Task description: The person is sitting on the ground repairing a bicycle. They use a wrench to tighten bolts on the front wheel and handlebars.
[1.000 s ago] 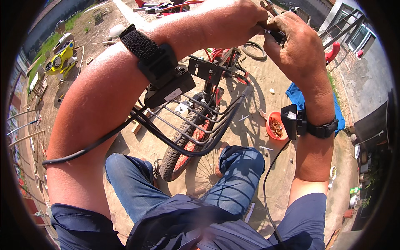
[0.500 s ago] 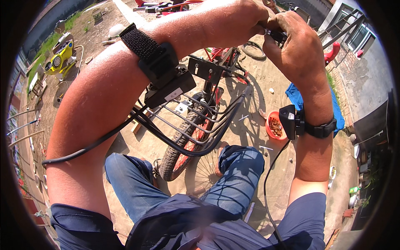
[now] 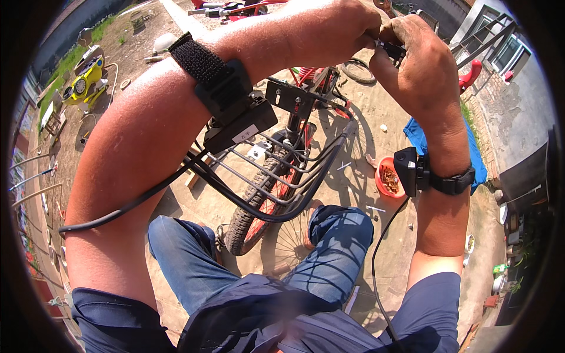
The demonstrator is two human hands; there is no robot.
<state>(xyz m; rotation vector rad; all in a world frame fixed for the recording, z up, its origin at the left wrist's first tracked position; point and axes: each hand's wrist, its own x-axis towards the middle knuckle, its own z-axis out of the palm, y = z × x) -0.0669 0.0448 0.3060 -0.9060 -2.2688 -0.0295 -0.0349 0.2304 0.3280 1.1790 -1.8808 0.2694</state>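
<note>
At the upper right my left hand (image 3: 364, 25) and my right hand (image 3: 418, 62) meet with their fingers closed. A small black part (image 3: 393, 50) shows between the thumb and fingers of my right hand. My left fingertips press close against it; what they hold is hidden. Below the hands stands a bicycle with a red frame. Its black wire basket (image 3: 282, 201) sits over the knobby wheel (image 3: 238, 230), between my knees. Behind the basket is a black plate (image 3: 287, 97) with slots. Each of my forearms wears a strapped black device with a cable.
An orange bowl (image 3: 385, 189) of small brownish pieces stands on the ground at right, near a blue cloth (image 3: 415, 138). A yellow machine (image 3: 84, 85) is at far left. A loose tire (image 3: 358, 70) lies beyond the bicycle. A ladder (image 3: 485, 41) leans by the wall at upper right.
</note>
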